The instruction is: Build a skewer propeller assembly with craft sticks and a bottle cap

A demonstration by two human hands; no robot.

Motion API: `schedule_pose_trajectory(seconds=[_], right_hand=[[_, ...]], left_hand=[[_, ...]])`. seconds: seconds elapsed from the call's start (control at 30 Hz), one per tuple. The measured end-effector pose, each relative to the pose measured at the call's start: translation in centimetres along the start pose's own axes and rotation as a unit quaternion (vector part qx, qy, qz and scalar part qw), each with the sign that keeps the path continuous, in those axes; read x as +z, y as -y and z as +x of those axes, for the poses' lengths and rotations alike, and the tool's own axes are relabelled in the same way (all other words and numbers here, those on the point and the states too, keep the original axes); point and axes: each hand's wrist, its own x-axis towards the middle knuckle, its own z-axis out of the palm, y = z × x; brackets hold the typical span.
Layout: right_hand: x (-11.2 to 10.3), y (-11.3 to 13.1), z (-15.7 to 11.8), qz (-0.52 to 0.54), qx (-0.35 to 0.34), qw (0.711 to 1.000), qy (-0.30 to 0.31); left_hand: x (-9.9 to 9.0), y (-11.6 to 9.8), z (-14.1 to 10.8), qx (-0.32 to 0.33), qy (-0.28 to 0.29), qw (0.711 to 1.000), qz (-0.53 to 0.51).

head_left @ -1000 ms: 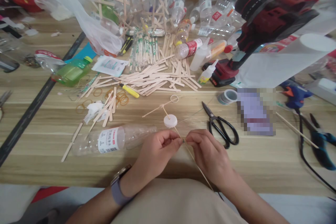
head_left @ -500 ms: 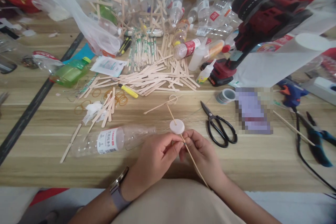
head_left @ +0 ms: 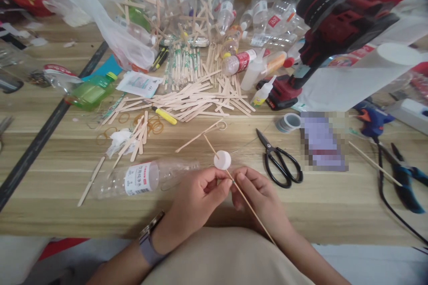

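Note:
A thin wooden skewer slants between my hands, its near end reaching toward my lap. My left hand, with a watch on the wrist, pinches it just below a white bottle cap. The skewer passes through that cap. On the other side, my right hand has its thumb and fingers closed on the skewer too. A small dark-green band shows on it at the fingertips. Beyond the cap lies a light stick with a small loop at its upper end; whether it joins the skewer I cannot tell.
A clear plastic bottle lies left of my hands, black-handled scissors to the right. Flat wooden sticks are piled behind, near a yellow-handled cutter. A red drill stands at back right; pliers lie far right.
The skewer has swung: its far end moved left and its near end right. The cap has tilted, showing more of its side. The loop-ended stick has shifted slightly left.

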Motion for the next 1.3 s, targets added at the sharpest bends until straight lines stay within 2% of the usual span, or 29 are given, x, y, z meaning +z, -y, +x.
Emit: schedule_pose_trajectory(seconds=[0.13,0.43,0.57,0.83,1.07,1.1,1.17,1.23,1.3], right_hand=[[-0.8,1.0,-0.8,-0.04,0.001,0.999,0.029],[-1.0,2.9,-0.7,-0.184,0.01,0.98,0.075],[-0.8,3.7,-0.2,-0.209,0.018,0.974,0.08],[-0.8,4.4,-0.1,-0.234,0.022,0.968,0.09],[-1.0,5.3,0.6,-0.23,0.021,0.963,0.137],[-1.0,5.4,0.8,-0.243,0.001,0.961,0.13],[-1.1,5.5,1.2,-0.296,-0.088,0.948,0.077],[-1.2,5.5,1.7,-0.368,-0.208,0.906,0.021],[-1.2,5.3,2.3,-0.418,-0.293,0.86,0.017]], left_hand=[[-0.3,-0.3,0.1,-0.055,-0.037,0.998,-0.02],[-0.1,-0.2,0.6,-0.163,-0.033,0.974,-0.156],[-0.3,0.0,0.5,-0.163,-0.026,0.965,-0.206],[-0.4,-0.1,0.5,-0.161,-0.043,0.969,-0.182],[-0.5,0.1,0.9,-0.171,-0.033,0.953,-0.248],[-0.5,0.0,0.9,-0.174,-0.031,0.951,-0.255],[-0.5,0.0,1.0,-0.175,-0.027,0.949,-0.262],[-0.5,-0.2,1.0,-0.172,-0.021,0.948,-0.266],[-0.5,-0.2,1.1,-0.171,-0.02,0.947,-0.27]])
